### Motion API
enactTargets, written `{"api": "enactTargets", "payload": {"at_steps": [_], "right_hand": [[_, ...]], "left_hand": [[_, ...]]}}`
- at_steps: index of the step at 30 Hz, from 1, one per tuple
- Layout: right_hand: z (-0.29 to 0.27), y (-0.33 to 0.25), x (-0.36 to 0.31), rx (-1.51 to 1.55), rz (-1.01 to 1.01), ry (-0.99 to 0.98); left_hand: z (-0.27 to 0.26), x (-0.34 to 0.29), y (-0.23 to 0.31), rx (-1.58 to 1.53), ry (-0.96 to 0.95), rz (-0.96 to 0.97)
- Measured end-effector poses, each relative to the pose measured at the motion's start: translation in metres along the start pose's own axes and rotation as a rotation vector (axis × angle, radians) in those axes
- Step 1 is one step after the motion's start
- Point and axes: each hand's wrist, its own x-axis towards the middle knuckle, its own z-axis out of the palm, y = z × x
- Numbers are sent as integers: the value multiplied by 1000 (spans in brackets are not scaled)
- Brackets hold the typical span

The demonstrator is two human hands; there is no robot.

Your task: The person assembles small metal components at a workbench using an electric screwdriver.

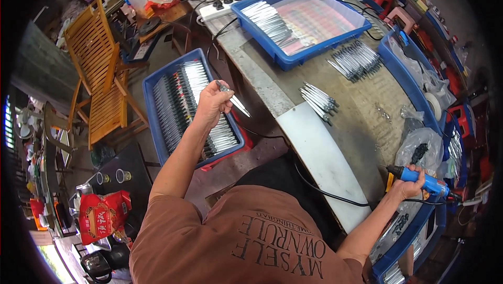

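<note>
My left hand (pixel 212 104) pinches a slim silver pointed rod (pixel 241 106) with a dark end. It is above the right side of a blue tray (pixel 222 154) holding rows of similar silver and black rods. My right hand (pixel 408 185) grips a blue electric screwdriver (pixel 430 184) with a black nose, over the right side of the workbench. A small pile of the rods (pixel 318 101) lies on the bench beside a white board (pixel 327 158). Farther back sits a larger pile of rods (pixel 357 61).
A blue tray (pixel 288 63) of silver pieces stands at the bench's back. Blue bins (pixel 390 56) and clear plastic bags (pixel 422 150) line the right. A black cable (pixel 335 197) crosses the white board. A wooden folding chair (pixel 105 95) stands at left.
</note>
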Motion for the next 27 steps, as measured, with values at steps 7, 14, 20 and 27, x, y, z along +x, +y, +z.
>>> {"api": "enactTargets", "payload": {"at_steps": [7, 14, 20, 27], "right_hand": [[2, 0, -2, -53, -28, 10], [2, -1, -1, -20, 7, -7], [-4, 2, 4, -18, 9, -3], [-4, 2, 4, -58, -24, 0]], "left_hand": [[-37, -9, 2, 14, 103, -9], [-80, -8, -9, 70, 220, -53], [-117, 2, -20, 165, 351, -132], [-138, 23, -42, 171, 517, -151]]}}
